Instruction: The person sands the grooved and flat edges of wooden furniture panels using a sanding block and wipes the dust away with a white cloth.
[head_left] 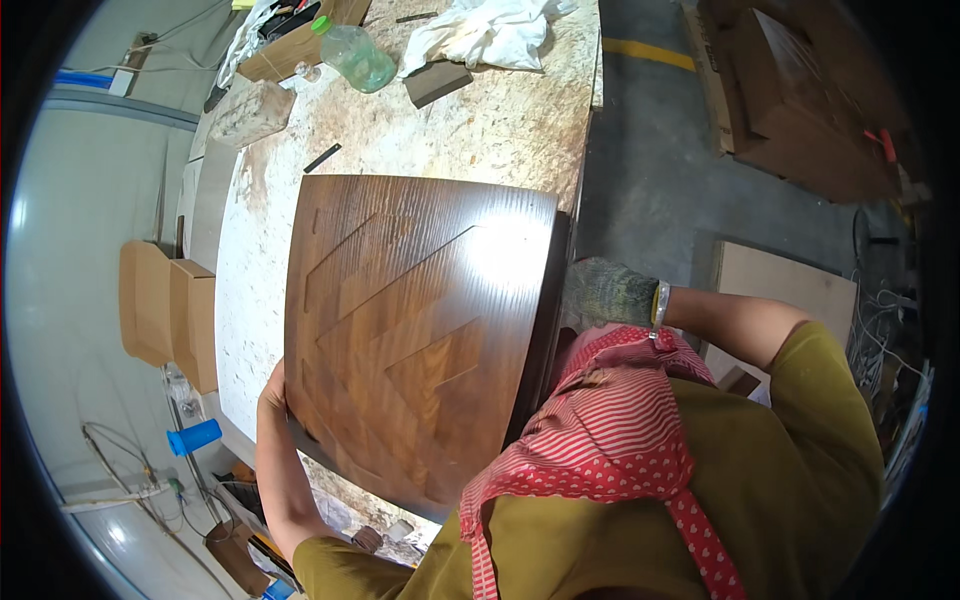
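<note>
Spanning a chipboard workbench (480,130) (grey concrete floor (650,190) beside), the walnut panel (420,330) has both hands' fingers clasping its edges.

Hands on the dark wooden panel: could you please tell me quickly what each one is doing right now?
Left hand: bare, gripping the wooden panel's left edge.
Right hand: gloved, holding the panel's right edge.

Wood panel (415,330) on workbench (480,130); bottle (355,55), cloth (490,30) behind panel.
</note>
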